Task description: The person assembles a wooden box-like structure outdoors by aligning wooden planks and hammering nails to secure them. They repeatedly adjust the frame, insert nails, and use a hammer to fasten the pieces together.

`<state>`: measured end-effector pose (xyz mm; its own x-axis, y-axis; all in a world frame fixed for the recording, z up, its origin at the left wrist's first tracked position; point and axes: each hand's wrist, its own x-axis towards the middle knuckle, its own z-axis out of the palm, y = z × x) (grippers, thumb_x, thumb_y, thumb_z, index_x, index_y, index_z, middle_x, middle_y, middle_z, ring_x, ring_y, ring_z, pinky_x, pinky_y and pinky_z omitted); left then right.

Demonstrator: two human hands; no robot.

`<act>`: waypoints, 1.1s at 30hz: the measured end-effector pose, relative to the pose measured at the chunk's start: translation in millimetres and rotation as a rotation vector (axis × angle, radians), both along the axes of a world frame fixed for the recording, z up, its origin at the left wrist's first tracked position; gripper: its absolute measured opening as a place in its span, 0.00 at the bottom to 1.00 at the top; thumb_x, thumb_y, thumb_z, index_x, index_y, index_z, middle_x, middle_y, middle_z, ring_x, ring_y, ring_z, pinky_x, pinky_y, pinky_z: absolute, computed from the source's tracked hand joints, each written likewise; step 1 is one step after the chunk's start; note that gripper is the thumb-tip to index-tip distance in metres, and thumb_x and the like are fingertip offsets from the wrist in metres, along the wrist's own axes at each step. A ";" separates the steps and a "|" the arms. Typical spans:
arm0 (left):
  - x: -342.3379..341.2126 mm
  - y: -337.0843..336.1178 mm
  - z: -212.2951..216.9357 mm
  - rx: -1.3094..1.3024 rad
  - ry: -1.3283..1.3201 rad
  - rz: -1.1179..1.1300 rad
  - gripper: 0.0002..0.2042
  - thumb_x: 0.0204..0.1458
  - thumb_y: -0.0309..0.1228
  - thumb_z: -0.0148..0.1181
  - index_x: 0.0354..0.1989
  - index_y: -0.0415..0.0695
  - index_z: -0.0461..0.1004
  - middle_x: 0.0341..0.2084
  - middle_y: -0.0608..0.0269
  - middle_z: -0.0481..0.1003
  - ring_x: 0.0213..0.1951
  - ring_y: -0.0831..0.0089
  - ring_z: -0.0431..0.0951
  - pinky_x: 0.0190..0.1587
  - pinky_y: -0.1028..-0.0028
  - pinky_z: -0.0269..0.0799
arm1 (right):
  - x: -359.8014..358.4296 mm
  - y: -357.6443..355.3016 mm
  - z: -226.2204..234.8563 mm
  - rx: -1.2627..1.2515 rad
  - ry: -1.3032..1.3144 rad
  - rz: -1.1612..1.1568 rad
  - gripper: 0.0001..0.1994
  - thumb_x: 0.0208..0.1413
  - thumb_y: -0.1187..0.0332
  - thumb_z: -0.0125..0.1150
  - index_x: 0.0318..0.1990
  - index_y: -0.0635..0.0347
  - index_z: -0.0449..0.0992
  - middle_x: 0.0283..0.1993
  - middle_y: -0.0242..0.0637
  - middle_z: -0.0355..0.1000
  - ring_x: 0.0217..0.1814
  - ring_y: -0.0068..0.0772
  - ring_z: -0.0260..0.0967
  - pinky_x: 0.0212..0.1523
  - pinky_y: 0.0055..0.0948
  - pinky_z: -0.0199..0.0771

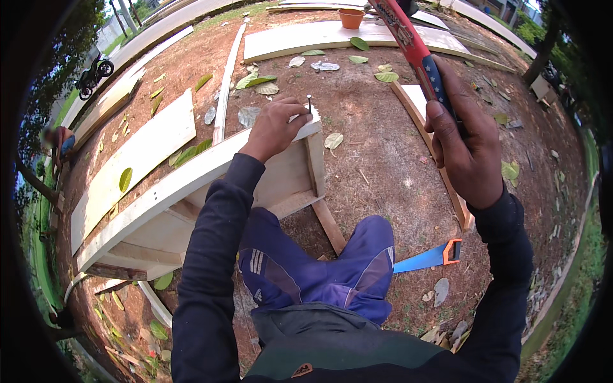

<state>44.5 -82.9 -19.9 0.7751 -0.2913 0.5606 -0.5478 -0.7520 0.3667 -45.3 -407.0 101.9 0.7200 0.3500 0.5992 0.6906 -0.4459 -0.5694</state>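
My left hand (276, 129) rests on the near corner of a pale wooden box frame (169, 185), fingers pinched around an upright nail (310, 101). The nail's head sticks up above my fingertips, its point against the end of the top rail. Raised to the right, my right hand (471, 143) is wrapped round the grip of a hammer (415, 48) with a red handle and a blue, starred lower part. The hammer's head is at the picture's upper edge and hardly shows. The frame stands tilted in front of my knees, boards and braces inside it.
A blue-bladed handsaw (420, 260) lies right of my knee. Beyond it is a long wooden piece (434, 153). Flat boards (143, 166) and a wide panel (294, 42) with an orange pot (350, 18) lie on leafy soil. Another person (62, 142) is far left, near a motorcycle (96, 75).
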 end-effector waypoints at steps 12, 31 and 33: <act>1.3 8.7 -2.6 -0.195 0.052 0.026 0.07 0.53 0.26 0.61 0.36 0.37 0.83 0.36 0.52 0.83 0.42 0.56 0.83 0.48 0.61 0.78 | -3.1 3.8 14.9 0.101 -0.145 -0.006 0.25 0.69 0.71 0.60 0.72 0.57 0.68 0.34 0.40 0.78 0.33 0.23 0.74 0.37 0.27 0.74; 14.1 5.0 -1.0 -0.360 0.006 0.102 0.07 0.51 0.23 0.55 0.31 0.34 0.79 0.26 0.48 0.80 0.30 0.60 0.82 0.37 0.64 0.77 | 3.0 -1.1 -12.9 -0.074 -0.098 -0.008 0.27 0.68 0.71 0.61 0.73 0.63 0.65 0.35 0.47 0.79 0.27 0.40 0.73 0.35 0.37 0.76; 19.9 6.1 1.9 -0.364 0.008 0.117 0.07 0.51 0.23 0.55 0.32 0.34 0.79 0.25 0.48 0.80 0.30 0.60 0.82 0.37 0.64 0.77 | 10.9 -7.2 -39.3 -0.438 0.011 0.036 0.27 0.67 0.70 0.61 0.72 0.63 0.66 0.34 0.52 0.79 0.27 0.51 0.73 0.37 0.40 0.76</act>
